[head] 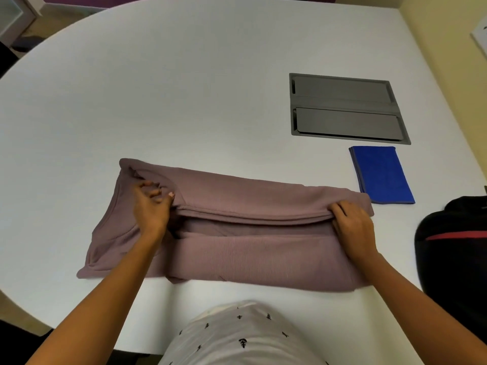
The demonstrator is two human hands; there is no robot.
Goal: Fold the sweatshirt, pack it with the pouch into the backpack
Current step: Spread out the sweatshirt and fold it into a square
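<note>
A mauve sweatshirt (250, 248) lies across the near part of the white table (184, 88), folded into a long band with its neckline at the left. My left hand (150, 206) pinches the folded edge near the collar. My right hand (353, 225) grips the same folded edge at the right end. A flat blue pouch (380, 173) rests on the table beyond the sweatshirt's right end. The black backpack (453, 248) with a red stripe stands at the right edge of the view, partly cut off.
A grey recessed cable hatch (347, 109) is set into the table behind the pouch. The table's curved front edge runs close to my torso. A yellow wall rises along the right side.
</note>
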